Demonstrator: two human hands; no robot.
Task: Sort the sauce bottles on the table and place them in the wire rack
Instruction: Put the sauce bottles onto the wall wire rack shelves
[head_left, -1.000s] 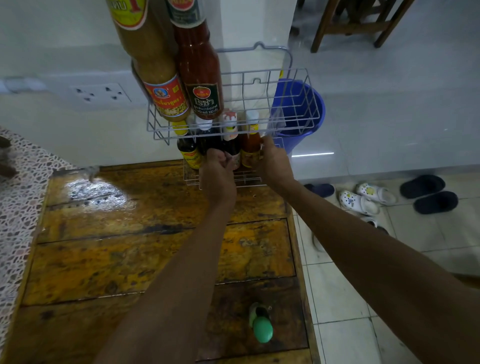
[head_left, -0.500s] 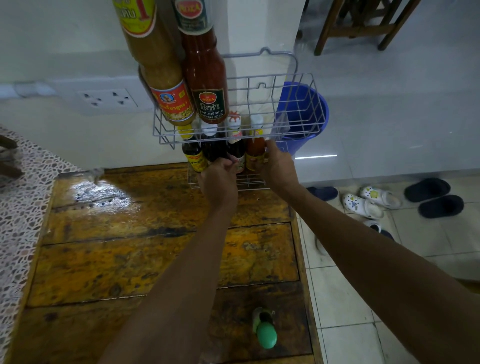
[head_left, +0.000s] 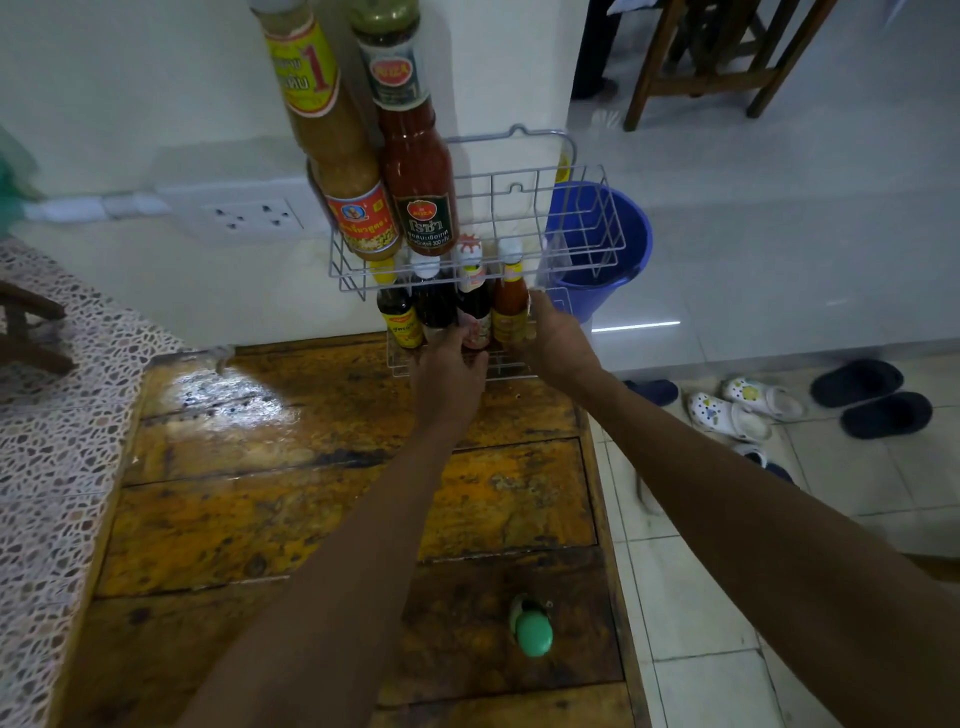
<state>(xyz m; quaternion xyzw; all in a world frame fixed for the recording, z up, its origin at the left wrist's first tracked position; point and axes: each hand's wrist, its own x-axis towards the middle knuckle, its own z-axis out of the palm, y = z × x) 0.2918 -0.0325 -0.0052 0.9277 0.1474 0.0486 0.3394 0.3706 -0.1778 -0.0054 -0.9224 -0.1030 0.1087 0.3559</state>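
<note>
Lace tablecloth (head_left: 57, 441) down the left edge; wall socket (head_left: 249, 219) upper left. Wooden table (head_left: 311, 509) fills centre-bottom. Wire rack (head_left: 587, 249), two tiers, stands at the table's far edge, centre frame. Upper tier, left side: tall yellow sauce bottle (head_left: 332, 135) and red chili sauce bottle (head_left: 415, 156), side by side, touching. Lower tier, left to right: yellow-label dark bottle (head_left: 397, 312), dark bottle (head_left: 431, 301), red-cap dark bottle (head_left: 474, 296), orange sauce bottle (head_left: 510, 301). Left hand (head_left: 449, 374) just below and in front of the lower tier, fingers curled at the dark bottles' bases; cannot tell if it grips one or only touches. Right hand (head_left: 558, 343) at the lower tier's right end, thumb and fingers wrapped round the orange sauce bottle. Green-cap bottle (head_left: 531, 626) lying on the table, lower centre, well apart from both hands. Blue bucket (head_left: 623, 249) behind the rack, right of centre. Sandals (head_left: 753, 410) on the tiled floor, right.
</note>
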